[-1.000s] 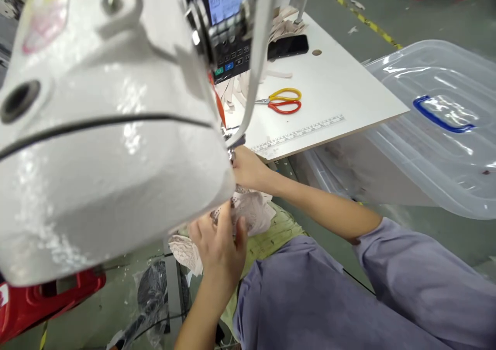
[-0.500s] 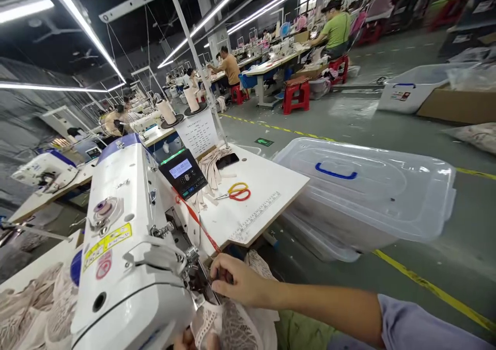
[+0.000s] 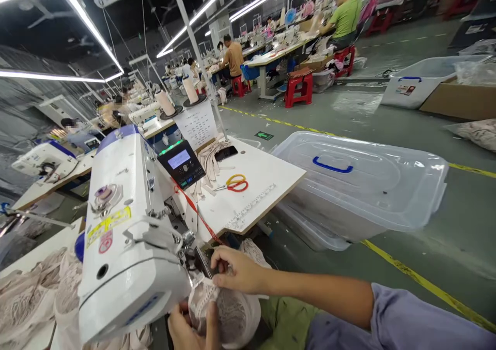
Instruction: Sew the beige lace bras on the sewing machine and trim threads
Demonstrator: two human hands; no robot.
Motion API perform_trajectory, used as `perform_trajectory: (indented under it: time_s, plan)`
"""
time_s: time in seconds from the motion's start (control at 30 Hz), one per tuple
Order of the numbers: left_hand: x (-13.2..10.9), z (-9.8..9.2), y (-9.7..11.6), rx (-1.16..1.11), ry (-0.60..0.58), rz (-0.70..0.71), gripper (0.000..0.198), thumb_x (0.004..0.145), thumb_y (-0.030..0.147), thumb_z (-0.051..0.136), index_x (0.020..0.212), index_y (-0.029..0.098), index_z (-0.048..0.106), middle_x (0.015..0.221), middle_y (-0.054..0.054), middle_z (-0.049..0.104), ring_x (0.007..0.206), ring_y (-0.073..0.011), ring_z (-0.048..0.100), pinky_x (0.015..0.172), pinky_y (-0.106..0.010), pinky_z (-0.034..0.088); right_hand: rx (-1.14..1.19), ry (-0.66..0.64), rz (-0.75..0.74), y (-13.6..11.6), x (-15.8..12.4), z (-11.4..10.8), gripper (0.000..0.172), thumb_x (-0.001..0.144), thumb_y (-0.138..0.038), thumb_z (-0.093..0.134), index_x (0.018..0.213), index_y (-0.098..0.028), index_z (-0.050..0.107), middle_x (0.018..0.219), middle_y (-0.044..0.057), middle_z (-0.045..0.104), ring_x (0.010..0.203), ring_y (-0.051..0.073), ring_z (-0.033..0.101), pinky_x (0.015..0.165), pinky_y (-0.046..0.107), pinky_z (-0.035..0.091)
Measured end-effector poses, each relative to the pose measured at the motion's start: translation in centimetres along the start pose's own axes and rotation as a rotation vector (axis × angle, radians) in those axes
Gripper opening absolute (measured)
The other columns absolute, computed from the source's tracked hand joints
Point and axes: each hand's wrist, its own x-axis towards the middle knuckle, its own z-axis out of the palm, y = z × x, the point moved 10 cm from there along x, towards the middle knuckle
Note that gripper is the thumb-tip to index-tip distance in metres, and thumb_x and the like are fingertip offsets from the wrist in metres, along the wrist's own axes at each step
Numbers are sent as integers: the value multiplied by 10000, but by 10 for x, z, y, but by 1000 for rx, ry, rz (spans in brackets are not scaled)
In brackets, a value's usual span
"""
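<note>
One lace piece [image 3: 232, 314] beside one sewing machine [image 3: 124, 267].
The left hand [image 3: 185, 330] pinches it; the right hand [image 3: 242, 271] curls at its edge, whether gripping I cannot tell. One pair of scissors [image 3: 237, 185] lies on the bench [image 3: 267, 171].

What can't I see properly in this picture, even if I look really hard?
All in the head view:
Needle tip: lost among small, blurry parts beside the sewing machine.
Left hand: some fingertips hidden behind the cloth, wrist cut off by the bottom edge.
Paper: writing too small to read.
Screen: words too small and blurred.
</note>
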Motion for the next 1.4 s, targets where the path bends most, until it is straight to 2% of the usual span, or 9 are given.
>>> perform_trajectory:
  time_s: [0.33,0.63,0.77,0.9,0.97,1.1,1.2,1.3,1.4]
  plan:
    - [-10,0,2,32,-134,21,615,847,582,627,1277,182,448,1140,-132,509,1108,-309,563,875,-433,513,-51,-98,42,24,-15,20,375,869,-497,655,1080,-195,585,1023,71,606,926,195,591,843,339,482]
    - [-22,3,-3,-93,-191,-40,699,840,577,656,1358,192,388,1243,-146,479,938,-227,558,825,-381,499,131,-107,236,29,-25,37,309,905,-494,626,957,-196,566,776,-22,537,667,107,485,611,238,405]
    - [-43,10,-9,-373,-284,-149,728,859,553,661,1404,215,318,1276,-142,471,861,-173,565,715,-297,499,230,-146,328,33,-41,34,315,895,-458,643,1023,-170,667,894,26,654,777,134,586,695,253,467]
    - [-60,13,-17,-620,-316,-237,545,882,560,637,1240,220,407,1212,-110,507,810,-140,555,676,-252,478,277,-186,367,34,-60,29,345,901,-462,643,1096,-190,729,1026,45,715,902,170,648,784,290,511]
    - [-64,20,-19,-683,-384,-259,461,913,571,586,1179,216,461,1180,-102,550,829,-148,568,741,-277,486,317,-197,393,32,-70,29,326,913,-460,636,1082,-205,748,1007,36,730,901,173,662,792,296,518]
    - [-82,55,-11,-861,-694,-372,487,932,635,488,1044,188,644,1067,-113,652,1023,-242,603,913,-370,476,317,-327,403,23,-85,42,334,931,-477,606,1070,-213,756,1005,38,740,924,193,677,805,311,523]
    - [-91,66,-1,-1168,-801,-518,472,883,622,566,919,171,701,912,-121,677,982,-287,631,865,-403,496,98,-484,285,18,-95,57,354,942,-513,565,963,-212,751,924,26,727,869,183,661,791,298,504]
    - [-66,37,-16,-1331,-595,-553,316,876,512,640,878,197,676,723,-37,596,797,-215,627,834,-380,507,-247,-574,154,32,-107,66,383,972,-520,492,942,-212,717,841,43,693,767,184,624,705,292,468]
    - [-29,-29,-56,-1413,-293,-515,223,922,409,622,826,208,603,580,60,390,594,-118,511,766,-309,509,-415,-619,133,55,-115,65,417,1006,-510,402,908,-216,681,807,63,676,720,204,620,654,309,452]
